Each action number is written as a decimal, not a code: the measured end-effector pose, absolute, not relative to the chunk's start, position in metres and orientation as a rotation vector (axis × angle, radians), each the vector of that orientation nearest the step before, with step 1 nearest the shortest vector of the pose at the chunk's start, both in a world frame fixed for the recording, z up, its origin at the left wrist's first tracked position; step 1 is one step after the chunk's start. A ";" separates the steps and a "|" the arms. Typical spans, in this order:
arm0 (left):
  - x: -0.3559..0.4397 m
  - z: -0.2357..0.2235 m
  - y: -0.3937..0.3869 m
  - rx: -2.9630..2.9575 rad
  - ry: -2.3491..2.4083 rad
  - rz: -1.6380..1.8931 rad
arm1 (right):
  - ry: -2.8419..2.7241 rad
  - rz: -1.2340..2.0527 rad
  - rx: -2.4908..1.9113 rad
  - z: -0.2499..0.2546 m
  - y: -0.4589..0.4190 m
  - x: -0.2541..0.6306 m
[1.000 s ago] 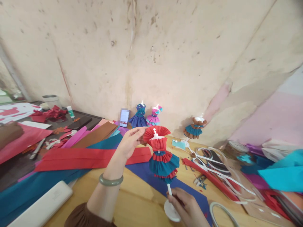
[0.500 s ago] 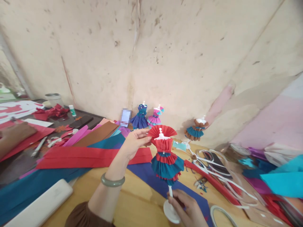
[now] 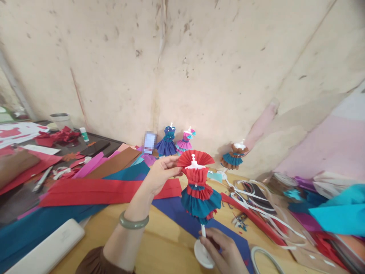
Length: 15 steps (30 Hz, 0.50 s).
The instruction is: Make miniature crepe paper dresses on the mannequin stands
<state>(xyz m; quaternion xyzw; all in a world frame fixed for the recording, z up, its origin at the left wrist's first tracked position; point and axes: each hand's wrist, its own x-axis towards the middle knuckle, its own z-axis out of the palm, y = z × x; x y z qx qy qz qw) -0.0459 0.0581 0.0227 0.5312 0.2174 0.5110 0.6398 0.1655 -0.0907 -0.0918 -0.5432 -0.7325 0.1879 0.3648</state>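
In the middle of the head view a small white mannequin stand [image 3: 194, 163] wears a red and teal pleated paper dress [image 3: 199, 190]. Behind its neck fans out a red pleated paper collar [image 3: 198, 156]. My left hand [image 3: 162, 173], with a bangle on the wrist, pinches the left end of this collar between thumb and fingers. Lower down, my right hand [image 3: 224, 247] is closed around the stand's white post, just above the round white base [image 3: 203, 254]. The mannequin stands nearly upright, facing me.
Three more dressed mannequins stand by the wall, including a blue one [image 3: 167, 140] and a brown one [image 3: 234, 156]. Paper strips [image 3: 114, 192] cover the left side, beside a white power bank [image 3: 48, 247]. White cords [image 3: 256, 198] lie right. Another person's hand [image 3: 17, 163] is far left.
My view has shifted slightly, so the surroundings sit a little further left. Both hands keep their hold on the collar and the post. The other person's hand at far left has moved.
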 end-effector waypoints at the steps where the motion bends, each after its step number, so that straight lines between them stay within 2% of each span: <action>1: -0.046 0.023 0.058 1.217 0.494 1.165 | -1.884 0.480 -1.393 -0.091 -0.091 0.165; 15: -0.046 0.026 0.052 1.134 0.361 1.174 | -1.836 0.407 -1.378 -0.093 -0.091 0.163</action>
